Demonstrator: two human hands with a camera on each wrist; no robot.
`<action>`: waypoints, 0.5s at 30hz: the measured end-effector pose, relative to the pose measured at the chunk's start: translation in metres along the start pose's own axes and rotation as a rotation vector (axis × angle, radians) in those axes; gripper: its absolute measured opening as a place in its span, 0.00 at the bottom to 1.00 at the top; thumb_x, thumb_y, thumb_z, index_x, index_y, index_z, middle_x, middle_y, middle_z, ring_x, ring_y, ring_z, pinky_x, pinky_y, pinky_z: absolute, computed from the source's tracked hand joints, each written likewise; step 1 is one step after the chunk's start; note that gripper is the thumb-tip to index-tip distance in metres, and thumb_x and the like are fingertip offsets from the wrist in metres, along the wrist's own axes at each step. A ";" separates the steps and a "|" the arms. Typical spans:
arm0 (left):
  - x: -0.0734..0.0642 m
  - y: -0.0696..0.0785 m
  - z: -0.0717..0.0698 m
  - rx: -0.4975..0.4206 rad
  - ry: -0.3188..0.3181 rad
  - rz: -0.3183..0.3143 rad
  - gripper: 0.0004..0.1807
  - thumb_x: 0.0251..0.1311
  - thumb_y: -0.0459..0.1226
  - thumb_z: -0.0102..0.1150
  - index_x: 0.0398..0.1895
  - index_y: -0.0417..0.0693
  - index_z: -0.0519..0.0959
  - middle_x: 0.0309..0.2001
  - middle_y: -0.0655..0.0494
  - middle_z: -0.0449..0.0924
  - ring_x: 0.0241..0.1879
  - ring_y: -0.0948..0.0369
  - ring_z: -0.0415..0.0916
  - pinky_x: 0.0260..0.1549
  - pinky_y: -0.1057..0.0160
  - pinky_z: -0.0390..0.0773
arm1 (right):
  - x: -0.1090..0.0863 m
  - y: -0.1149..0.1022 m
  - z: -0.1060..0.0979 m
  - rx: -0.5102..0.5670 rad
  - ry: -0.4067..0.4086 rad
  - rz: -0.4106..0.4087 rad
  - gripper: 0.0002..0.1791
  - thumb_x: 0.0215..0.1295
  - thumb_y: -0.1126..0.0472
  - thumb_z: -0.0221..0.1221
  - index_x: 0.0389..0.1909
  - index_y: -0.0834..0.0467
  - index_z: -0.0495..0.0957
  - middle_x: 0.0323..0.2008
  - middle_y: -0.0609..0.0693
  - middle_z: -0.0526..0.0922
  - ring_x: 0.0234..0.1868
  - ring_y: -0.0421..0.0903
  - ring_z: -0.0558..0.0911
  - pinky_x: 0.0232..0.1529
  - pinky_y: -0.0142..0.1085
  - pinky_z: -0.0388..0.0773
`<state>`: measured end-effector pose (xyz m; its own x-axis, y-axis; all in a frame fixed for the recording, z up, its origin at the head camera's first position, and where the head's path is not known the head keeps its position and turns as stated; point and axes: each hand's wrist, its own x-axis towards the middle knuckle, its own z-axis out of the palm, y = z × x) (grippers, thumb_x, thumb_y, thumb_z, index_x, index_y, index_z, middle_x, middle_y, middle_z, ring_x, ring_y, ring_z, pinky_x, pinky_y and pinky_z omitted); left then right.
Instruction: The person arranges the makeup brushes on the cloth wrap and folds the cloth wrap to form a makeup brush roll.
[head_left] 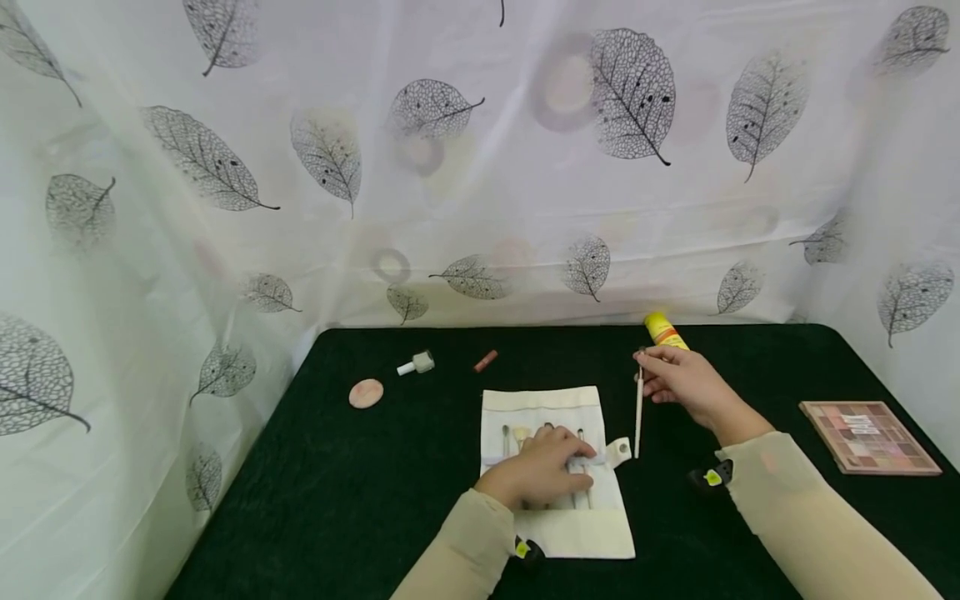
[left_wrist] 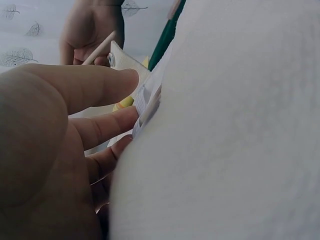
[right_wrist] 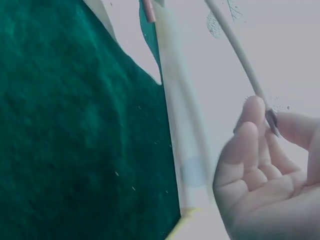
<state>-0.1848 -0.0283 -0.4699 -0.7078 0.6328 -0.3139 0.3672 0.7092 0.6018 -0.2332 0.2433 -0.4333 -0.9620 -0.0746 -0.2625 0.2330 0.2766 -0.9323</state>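
A cream fabric brush roll (head_left: 576,537) lies unfolded on the dark green cloth, several makeup brushes tucked in it. My left hand (head_left: 542,468) rests over the roll. In the left wrist view its fingertips touch the white elastic band (left_wrist: 141,107); the fingers are bent only slightly, gripping nothing visible. To the right of the roll, my right hand (head_left: 686,385) pinches a slim, pale-handled makeup brush (head_left: 638,421) near its dark tip. The handle points down toward the table. In the right wrist view, thumb and fingers hold that brush (right_wrist: 240,54) close to its dark end.
A yellow tube (head_left: 663,330) lies behind my right hand. An eyeshadow palette (head_left: 870,437) sits at the far right. Toward the back left are a pink oval puff (head_left: 366,393), a nail polish bottle (head_left: 422,361) and a small reddish tube (head_left: 486,361). A leaf-patterned curtain (head_left: 480,192) hangs behind.
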 end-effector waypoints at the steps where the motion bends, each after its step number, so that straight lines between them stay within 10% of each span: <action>1: 0.000 -0.001 0.001 0.001 0.001 0.002 0.20 0.68 0.53 0.59 0.61 0.68 0.77 0.54 0.69 0.70 0.51 0.67 0.62 0.52 0.61 0.65 | 0.000 0.000 0.002 0.017 0.014 -0.006 0.34 0.75 0.44 0.54 0.67 0.68 0.66 0.38 0.50 0.80 0.33 0.42 0.82 0.38 0.34 0.81; 15: 0.002 -0.005 0.002 0.008 0.006 0.020 0.20 0.68 0.54 0.58 0.62 0.69 0.77 0.56 0.69 0.69 0.50 0.68 0.61 0.49 0.62 0.64 | 0.013 -0.002 0.025 -0.004 0.106 -0.125 0.30 0.78 0.47 0.51 0.67 0.67 0.66 0.42 0.52 0.82 0.35 0.40 0.84 0.37 0.35 0.81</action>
<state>-0.1870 -0.0299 -0.4754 -0.7037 0.6453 -0.2973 0.3866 0.6989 0.6018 -0.2426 0.2177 -0.4411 -0.9932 -0.0071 -0.1161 0.1097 0.2758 -0.9549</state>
